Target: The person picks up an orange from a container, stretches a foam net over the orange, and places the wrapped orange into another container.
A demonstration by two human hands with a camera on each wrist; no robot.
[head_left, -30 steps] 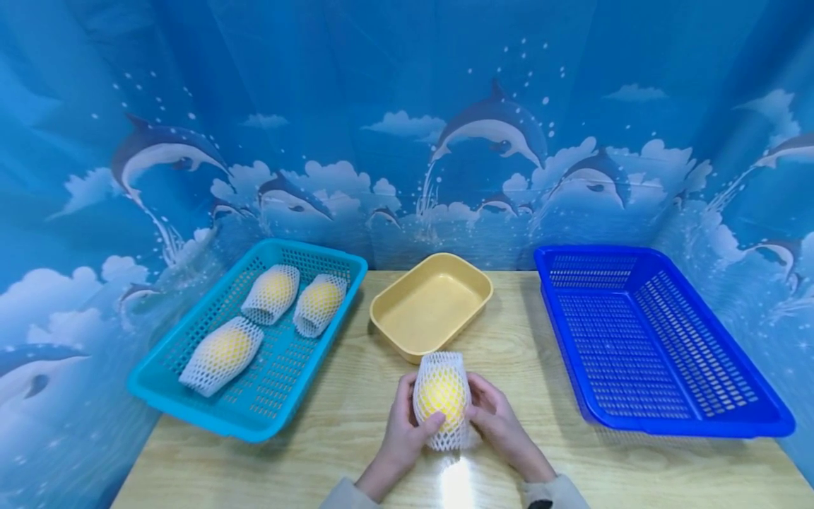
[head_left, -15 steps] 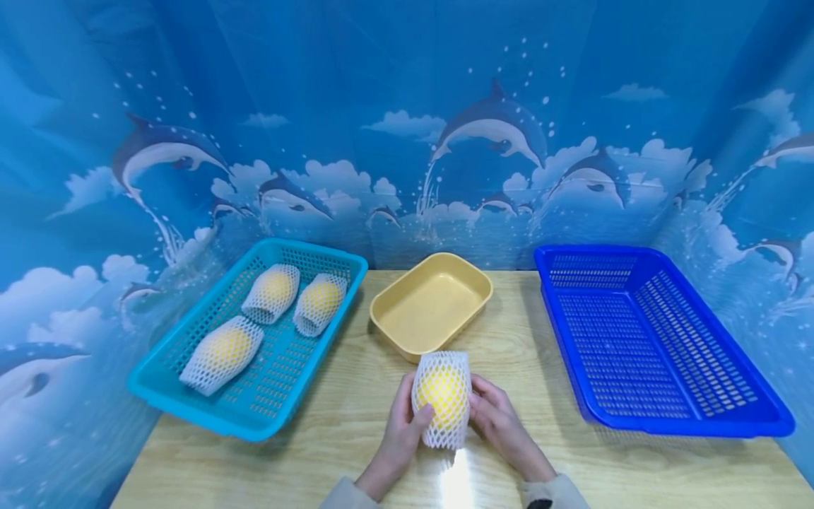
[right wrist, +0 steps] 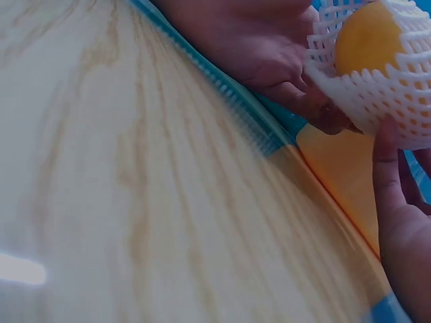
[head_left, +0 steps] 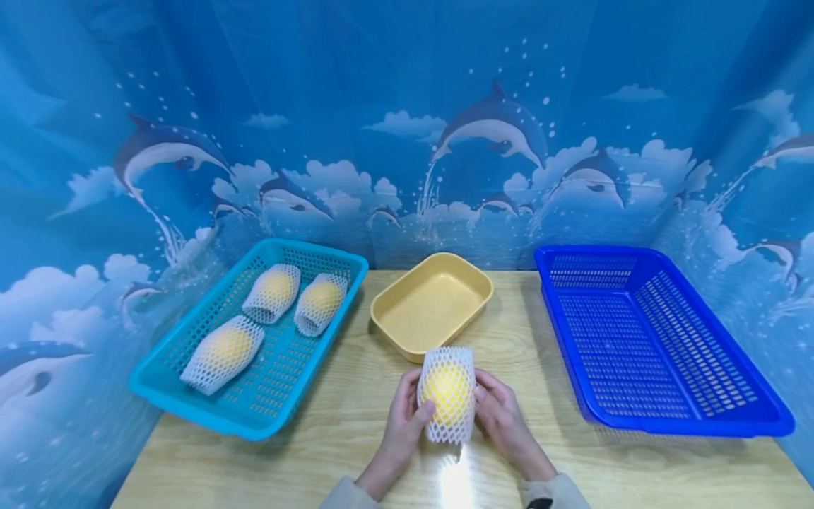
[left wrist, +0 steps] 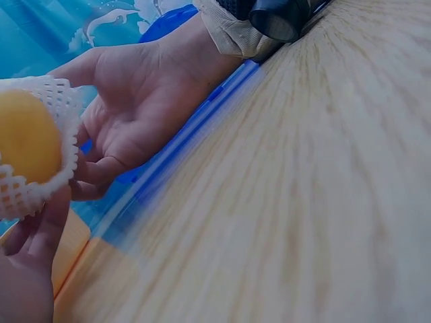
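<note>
Above the front of the table, a round yellow fruit (head_left: 446, 392) sits inside a white foam net sleeve (head_left: 459, 355), held nearly upright. My left hand (head_left: 397, 424) grips its left side, the thumb lying across the front of the net. On the other side my right hand (head_left: 506, 420) holds the sleeve with bent fingers. In the left wrist view, the sleeve's open lower end (left wrist: 73, 128) shows the bare smooth fruit (left wrist: 27, 138) inside. The right wrist view also has the fruit (right wrist: 367, 40), with net and fingers around it.
A teal basket (head_left: 254, 427) at left carries three more yellow fruits in foam nets (head_left: 222, 353). Behind my hands stands a yellow plastic bin (head_left: 432, 297) with nothing in it. A dark blue basket (head_left: 636, 353), holding nothing, is at right on the wooden table (head_left: 331, 424).
The netted fruit has shifted slightly right and up in my hands. My left thumb has moved a little higher on it, and my right thumb has slid off its front.
</note>
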